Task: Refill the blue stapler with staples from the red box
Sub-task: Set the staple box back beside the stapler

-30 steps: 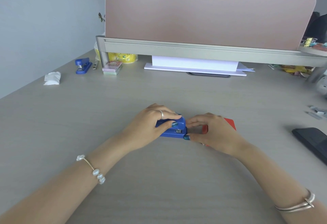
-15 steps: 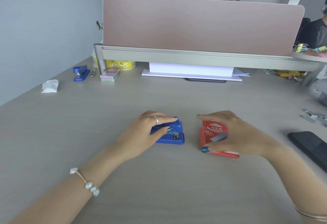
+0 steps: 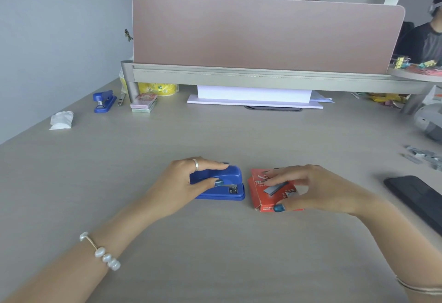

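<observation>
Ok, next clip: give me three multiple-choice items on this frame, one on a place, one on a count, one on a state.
1. Where does the red cardboard staple box lie relative to the nearer blue plastic stapler?
A. to its left
B. to its right
C. on top of it

2. How many blue staplers are on the grey desk?
A. one
B. two
C. three

3. The nearer stapler is:
A. shut
B. swung open
C. in two pieces

Answers: 1 B, the box sits under the right hand. 2 B, a second blue stapler stands far left. 3 A, its top lies down on the base in the left hand grip.
</observation>
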`<state>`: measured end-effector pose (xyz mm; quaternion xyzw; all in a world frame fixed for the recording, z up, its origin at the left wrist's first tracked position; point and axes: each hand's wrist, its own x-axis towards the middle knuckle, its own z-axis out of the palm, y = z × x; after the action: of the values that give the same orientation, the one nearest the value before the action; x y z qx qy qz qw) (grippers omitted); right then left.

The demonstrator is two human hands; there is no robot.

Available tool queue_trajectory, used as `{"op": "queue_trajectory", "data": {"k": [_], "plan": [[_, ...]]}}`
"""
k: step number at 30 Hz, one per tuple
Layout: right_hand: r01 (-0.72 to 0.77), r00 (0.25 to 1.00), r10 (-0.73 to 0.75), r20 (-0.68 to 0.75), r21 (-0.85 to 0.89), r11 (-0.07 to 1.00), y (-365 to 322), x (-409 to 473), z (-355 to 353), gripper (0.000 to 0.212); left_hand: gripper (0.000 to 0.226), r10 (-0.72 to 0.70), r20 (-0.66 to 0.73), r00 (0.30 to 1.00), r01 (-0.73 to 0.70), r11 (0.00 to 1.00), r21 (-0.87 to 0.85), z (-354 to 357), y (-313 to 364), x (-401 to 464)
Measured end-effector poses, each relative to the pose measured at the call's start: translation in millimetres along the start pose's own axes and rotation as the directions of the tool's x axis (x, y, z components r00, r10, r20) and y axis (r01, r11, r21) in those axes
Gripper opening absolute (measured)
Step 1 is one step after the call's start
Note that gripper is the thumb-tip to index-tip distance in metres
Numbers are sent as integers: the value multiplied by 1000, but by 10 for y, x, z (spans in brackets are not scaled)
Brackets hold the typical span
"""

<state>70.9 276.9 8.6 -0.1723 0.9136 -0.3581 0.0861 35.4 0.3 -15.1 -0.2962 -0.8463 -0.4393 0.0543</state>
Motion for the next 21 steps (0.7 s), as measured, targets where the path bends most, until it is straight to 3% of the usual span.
{"op": "queue_trajectory", "data": {"k": [3, 7, 9, 14, 21], "plan": [[21, 999, -20, -44, 18, 1000, 41, -41, 53, 40, 36, 15, -2, 1000, -15, 999, 28, 8, 6, -19], [115, 980, -142, -139, -190, 975, 186, -134, 297, 39, 38, 72, -22, 997, -70, 995, 71, 36, -6, -13], [146, 970, -191, -149, -269, 952, 225, -164, 390, 55, 39, 80, -27, 996, -79, 995, 66, 43, -15, 12], [160, 971, -212, -107, -365, 917, 285, -113, 336, 58, 39, 107, -10, 994, -105, 990, 89, 97, -83, 150], [141, 964, -216, -153, -395, 908, 477, 313, 220, 63, 32, 145, -9, 989, -143, 982, 121, 159, -305, 547]]}}
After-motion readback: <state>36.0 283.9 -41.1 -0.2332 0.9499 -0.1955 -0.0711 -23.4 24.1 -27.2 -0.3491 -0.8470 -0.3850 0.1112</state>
